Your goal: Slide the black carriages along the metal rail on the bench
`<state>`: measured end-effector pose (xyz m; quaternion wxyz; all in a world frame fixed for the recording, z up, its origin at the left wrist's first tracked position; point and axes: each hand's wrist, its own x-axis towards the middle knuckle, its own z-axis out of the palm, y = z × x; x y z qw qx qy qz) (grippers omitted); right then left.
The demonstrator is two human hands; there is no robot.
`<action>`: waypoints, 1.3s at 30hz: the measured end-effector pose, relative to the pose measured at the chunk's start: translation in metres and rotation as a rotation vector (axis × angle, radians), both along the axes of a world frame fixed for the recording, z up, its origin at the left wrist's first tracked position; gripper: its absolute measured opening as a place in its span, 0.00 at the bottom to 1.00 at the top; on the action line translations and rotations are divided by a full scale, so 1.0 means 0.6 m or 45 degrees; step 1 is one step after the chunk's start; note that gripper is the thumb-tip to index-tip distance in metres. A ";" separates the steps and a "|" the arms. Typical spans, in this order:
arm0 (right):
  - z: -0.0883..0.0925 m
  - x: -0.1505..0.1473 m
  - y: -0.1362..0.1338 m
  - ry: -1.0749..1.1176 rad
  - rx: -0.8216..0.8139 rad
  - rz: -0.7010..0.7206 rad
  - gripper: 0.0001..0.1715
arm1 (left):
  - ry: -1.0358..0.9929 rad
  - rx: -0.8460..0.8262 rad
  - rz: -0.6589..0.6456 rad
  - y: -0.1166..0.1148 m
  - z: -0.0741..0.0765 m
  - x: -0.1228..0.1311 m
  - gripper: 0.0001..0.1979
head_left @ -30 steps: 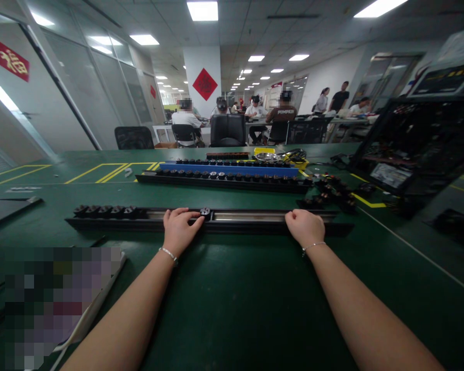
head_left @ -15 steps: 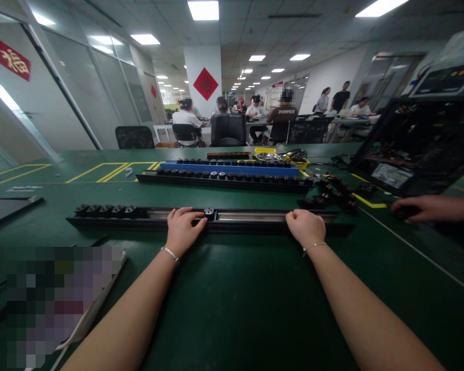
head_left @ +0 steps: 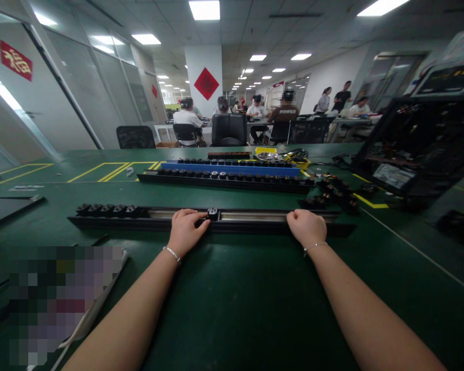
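Observation:
A long black rail (head_left: 251,226) with a metallic inner channel lies across the green table. Several black round-topped parts (head_left: 106,208) sit side by side at its left end, and a single black part (head_left: 212,213) stands near its middle. My left hand (head_left: 187,229) rests on the rail with fingers apart, thumb and a fingertip against the left side of the single part. Farther right, my right hand (head_left: 306,226) is closed over the rail; its fingertips are curled out of sight, so what they grip cannot be made out.
Behind lie another black rail (head_left: 232,184) filled with parts, a blue rail (head_left: 232,169), a yellow tray (head_left: 265,150) with cables and a heap of dark parts (head_left: 334,193). A large black frame (head_left: 410,139) stands right. A pixelated item (head_left: 65,304) lies front left.
My left hand and the single part beside it have shifted slightly right. Another person's hand at the right edge has gone out of view. My right hand looks the same.

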<state>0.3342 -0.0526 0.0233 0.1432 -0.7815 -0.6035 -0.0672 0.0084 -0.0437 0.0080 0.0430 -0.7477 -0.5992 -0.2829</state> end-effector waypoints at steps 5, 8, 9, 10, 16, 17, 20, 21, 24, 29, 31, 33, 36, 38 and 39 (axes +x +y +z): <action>0.001 -0.002 -0.001 -0.003 0.001 -0.002 0.23 | -0.004 0.000 -0.030 0.001 -0.002 -0.001 0.17; 0.002 -0.002 -0.001 -0.008 -0.001 -0.013 0.23 | -0.002 -0.028 -0.070 0.000 -0.001 -0.001 0.17; 0.002 -0.002 -0.001 -0.004 -0.006 -0.016 0.23 | 0.001 -0.035 -0.079 -0.001 0.000 0.000 0.17; 0.002 -0.002 -0.001 0.003 -0.012 -0.015 0.23 | 0.005 -0.040 -0.085 -0.001 0.000 0.000 0.18; 0.003 -0.002 -0.002 0.031 -0.013 0.002 0.23 | 0.027 -0.034 -0.100 -0.003 0.001 0.002 0.17; 0.003 -0.002 -0.002 0.030 -0.010 0.005 0.23 | 0.031 -0.029 -0.112 -0.003 0.000 0.002 0.17; 0.003 -0.002 -0.002 0.028 -0.002 0.011 0.23 | 0.048 -0.008 -0.145 -0.003 -0.003 0.003 0.17; 0.003 -0.002 -0.003 0.029 -0.002 0.013 0.23 | 0.054 -0.002 -0.151 -0.003 -0.003 0.003 0.17; 0.003 -0.001 -0.004 0.039 0.001 0.022 0.23 | 0.060 0.003 -0.164 -0.003 -0.004 0.004 0.18; 0.003 -0.001 -0.004 0.042 0.008 0.030 0.23 | 0.073 -0.008 -0.167 -0.004 -0.003 0.005 0.18; 0.003 -0.001 -0.003 0.026 0.012 0.016 0.22 | 0.077 -0.001 -0.175 -0.004 -0.004 0.006 0.17; 0.002 -0.001 -0.002 0.015 0.008 0.010 0.22 | 0.074 0.015 -0.192 -0.005 -0.005 0.008 0.17; 0.002 -0.001 -0.001 0.012 -0.006 0.006 0.23 | 0.067 0.043 -0.215 -0.005 -0.008 0.008 0.17; 0.001 -0.001 0.000 -0.001 -0.002 -0.005 0.23 | 0.066 0.057 -0.227 -0.005 -0.009 0.008 0.17; 0.001 -0.001 0.000 -0.009 0.002 -0.009 0.23 | 0.068 0.061 -0.232 -0.004 -0.009 0.008 0.17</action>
